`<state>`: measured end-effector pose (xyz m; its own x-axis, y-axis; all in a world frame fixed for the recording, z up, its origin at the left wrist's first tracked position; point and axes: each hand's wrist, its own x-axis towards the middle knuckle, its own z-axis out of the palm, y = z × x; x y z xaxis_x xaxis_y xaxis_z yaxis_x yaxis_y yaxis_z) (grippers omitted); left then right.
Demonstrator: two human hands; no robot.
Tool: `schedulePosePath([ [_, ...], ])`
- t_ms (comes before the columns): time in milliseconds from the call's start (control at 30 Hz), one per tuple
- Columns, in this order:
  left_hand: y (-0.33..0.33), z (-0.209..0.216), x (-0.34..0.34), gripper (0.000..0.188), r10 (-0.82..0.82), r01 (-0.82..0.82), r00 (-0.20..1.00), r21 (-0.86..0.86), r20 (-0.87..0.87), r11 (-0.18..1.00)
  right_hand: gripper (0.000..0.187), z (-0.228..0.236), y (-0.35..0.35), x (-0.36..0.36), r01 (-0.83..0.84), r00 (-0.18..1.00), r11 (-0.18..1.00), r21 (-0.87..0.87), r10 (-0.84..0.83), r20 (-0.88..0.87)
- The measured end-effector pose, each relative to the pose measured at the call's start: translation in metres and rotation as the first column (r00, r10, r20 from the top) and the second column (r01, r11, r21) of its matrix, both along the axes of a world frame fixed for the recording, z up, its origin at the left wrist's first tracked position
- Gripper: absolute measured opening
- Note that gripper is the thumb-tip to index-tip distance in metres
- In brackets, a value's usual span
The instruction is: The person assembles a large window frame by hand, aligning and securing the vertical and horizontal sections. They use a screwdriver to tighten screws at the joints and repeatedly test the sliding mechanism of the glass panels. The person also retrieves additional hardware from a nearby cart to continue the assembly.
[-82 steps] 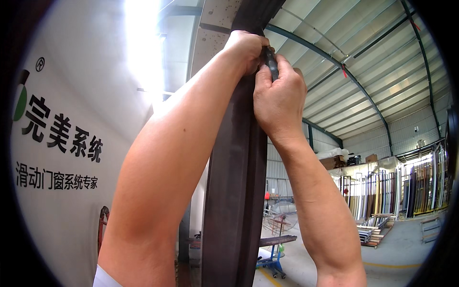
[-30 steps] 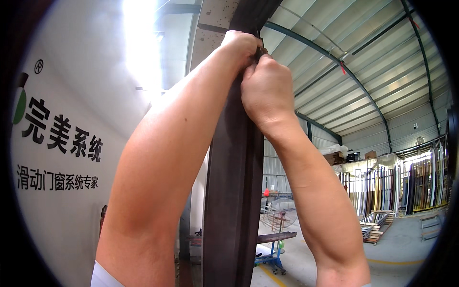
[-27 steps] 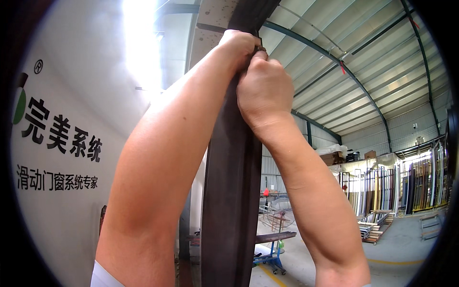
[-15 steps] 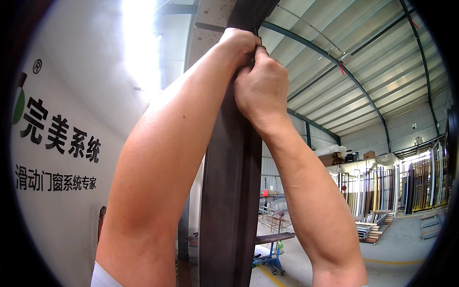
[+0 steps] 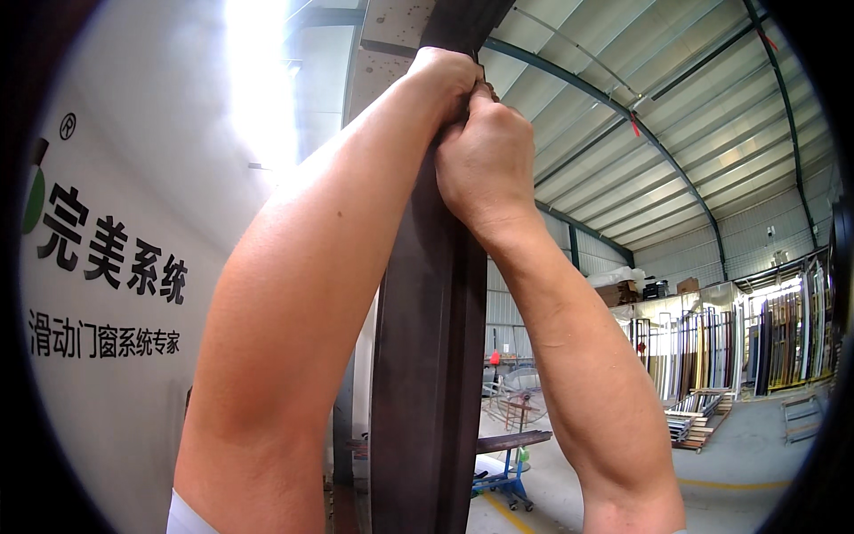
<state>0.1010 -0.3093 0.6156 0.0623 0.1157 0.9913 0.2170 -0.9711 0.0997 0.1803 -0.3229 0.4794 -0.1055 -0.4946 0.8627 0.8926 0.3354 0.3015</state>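
my two bare hands are raised high and close together, at the upper part of a long, upright, dark brown, metal-looking post (image 5: 425,356). the post goes down from under my grip to the lower edge of the view, between my left forearm (image 5: 302,249) and my right forearm (image 5: 574,347).

my left hand (image 5: 447,78) is the higher one. its fingers are bent over the front of the post, and the back of the hand hides what is inside, so i cannot tell how tightly they are closed. my right hand (image 5: 485,165) is just below and to the right, folded almost like a fist, with one finger pointing up toward the left fingertips. it covers the right side of the post there; if it has hold of something, i cannot tell.

a small brownish piece (image 5: 493,91) shows just beside this raised finger, too small for me to name. above my grip, a dark brown part (image 5: 467,27) leans to the upper right, and a pale board with rusty specks (image 5: 384,64) is just left of it.

farther behind, at right, racks of long, thin, many-coloured bars (image 5: 694,347) stand well apart from my hands.
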Motion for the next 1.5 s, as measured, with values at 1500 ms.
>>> schedulePosePath([
  [1500, -0.004, 0.001, 0.004, 0.019, -0.112, 0.107, 0.993, -0.145, -0.023, 0.984, 0.046, -0.001, -0.007, 0.0, -0.051, 0.999, 0.994, -0.1, 0.05, -0.012],
])
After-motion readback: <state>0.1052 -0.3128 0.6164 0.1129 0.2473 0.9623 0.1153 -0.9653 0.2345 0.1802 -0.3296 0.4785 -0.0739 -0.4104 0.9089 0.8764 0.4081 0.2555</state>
